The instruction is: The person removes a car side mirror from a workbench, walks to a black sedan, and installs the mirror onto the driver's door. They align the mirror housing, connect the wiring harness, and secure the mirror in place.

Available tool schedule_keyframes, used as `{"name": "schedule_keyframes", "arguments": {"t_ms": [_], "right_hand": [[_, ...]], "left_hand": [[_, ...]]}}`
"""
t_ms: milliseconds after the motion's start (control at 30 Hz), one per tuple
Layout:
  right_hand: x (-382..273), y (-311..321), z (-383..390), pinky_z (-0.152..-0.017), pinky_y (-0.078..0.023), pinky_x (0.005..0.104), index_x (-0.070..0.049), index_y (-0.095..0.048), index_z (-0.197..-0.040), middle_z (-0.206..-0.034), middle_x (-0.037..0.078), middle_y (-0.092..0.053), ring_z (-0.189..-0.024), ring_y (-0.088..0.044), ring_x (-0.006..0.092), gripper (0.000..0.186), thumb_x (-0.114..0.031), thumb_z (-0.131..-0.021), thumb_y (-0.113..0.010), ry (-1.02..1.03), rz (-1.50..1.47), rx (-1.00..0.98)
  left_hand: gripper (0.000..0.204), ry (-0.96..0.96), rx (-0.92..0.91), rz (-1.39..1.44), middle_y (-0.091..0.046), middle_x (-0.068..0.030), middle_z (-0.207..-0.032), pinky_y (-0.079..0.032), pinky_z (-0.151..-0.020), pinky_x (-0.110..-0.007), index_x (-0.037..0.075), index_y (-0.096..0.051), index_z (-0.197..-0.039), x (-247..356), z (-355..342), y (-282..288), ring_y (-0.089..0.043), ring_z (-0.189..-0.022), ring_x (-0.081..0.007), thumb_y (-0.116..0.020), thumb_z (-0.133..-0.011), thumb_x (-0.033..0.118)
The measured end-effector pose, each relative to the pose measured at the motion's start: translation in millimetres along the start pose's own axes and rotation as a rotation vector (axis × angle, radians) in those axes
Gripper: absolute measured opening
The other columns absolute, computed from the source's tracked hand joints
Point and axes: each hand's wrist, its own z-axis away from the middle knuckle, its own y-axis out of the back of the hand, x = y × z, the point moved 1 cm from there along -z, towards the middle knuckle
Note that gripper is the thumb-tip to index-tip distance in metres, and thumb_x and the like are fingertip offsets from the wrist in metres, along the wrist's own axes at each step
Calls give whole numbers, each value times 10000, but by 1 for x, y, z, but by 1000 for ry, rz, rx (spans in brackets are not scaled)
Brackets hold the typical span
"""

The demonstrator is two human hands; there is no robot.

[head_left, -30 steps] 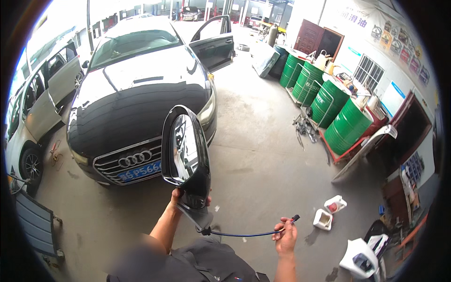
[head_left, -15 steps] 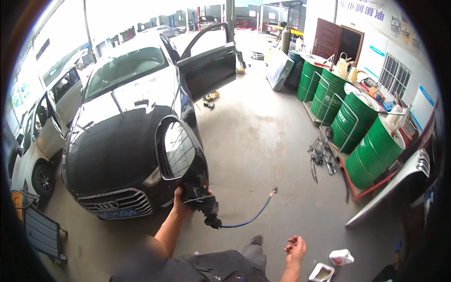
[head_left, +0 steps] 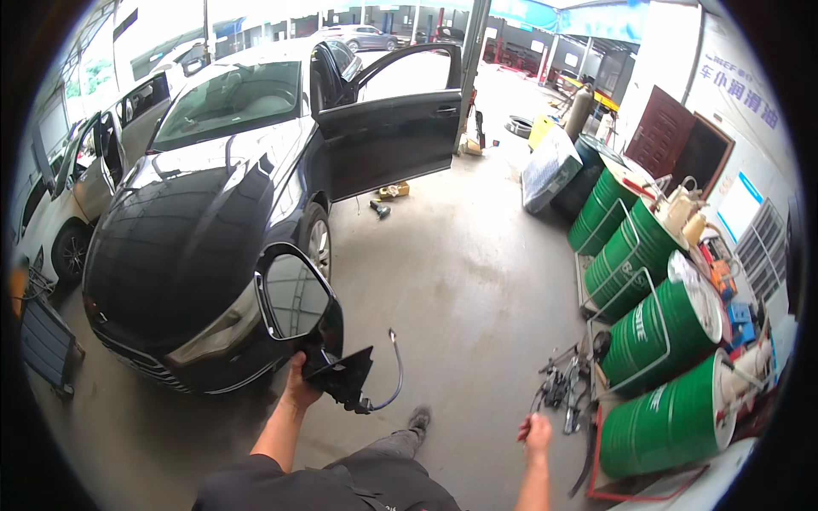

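My left hand (head_left: 300,383) grips a black side mirror (head_left: 296,300) by its base, in front of the dark car (head_left: 179,255). A blue cable (head_left: 396,383) with a connector at its free end (head_left: 392,334) dangles from the mirror's bracket (head_left: 345,375). My right hand (head_left: 535,433) hangs apart from the mirror at the lower right, fingers curled, with nothing seen in them. Beyond the mirror, the car's front door (head_left: 388,140) stands open.
Green drums (head_left: 656,417) in metal frames line the right side, with loose black parts (head_left: 562,392) beside them. Tools (head_left: 383,204) lie below the open door. A white car (head_left: 89,187) and a dark wheeled cart (head_left: 47,332) are at left. A metal post (head_left: 470,77) stands behind the door.
I have moved forward alongside the car's front toward the open door. My right hand let go of the cable, which now swings loose. My left hand still carries the mirror.
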Motion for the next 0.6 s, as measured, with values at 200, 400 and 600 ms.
{"name": "schedule_keyframes", "arguments": {"t_ms": [200,400,600], "right_hand": [[160,113,-132,-401,-472,411,-2,-559,-708,-539,139,-570,-418,-556,254,366,-224,-978,-451,-604,350,13],[138,79,-297,-394,-463,426,-4,-538,-657,-528,144,-563,-421,-562,261,401,-228,-978,-457,-806,387,26],[116,102,-553,-388,-454,441,-5,-517,-605,-518,149,-556,-424,-569,268,440,-233,-978,-462,-795,541,-64]], "left_hand": [[803,145,0,143,-620,-84,-1271,-431,-1073,-418,108,-500,-1376,-106,-217,-115,-587,-1178,-251,-708,-789,616],[816,137,-107,108,-603,-81,-1286,-434,-1083,-441,110,-489,-1379,-143,-429,-231,-600,-1155,-264,-741,-766,586],[683,-115,54,75,-645,-57,-1165,-481,-1026,-441,103,-556,-1280,-222,-592,-284,-612,-1117,-251,-712,-804,567]]}}
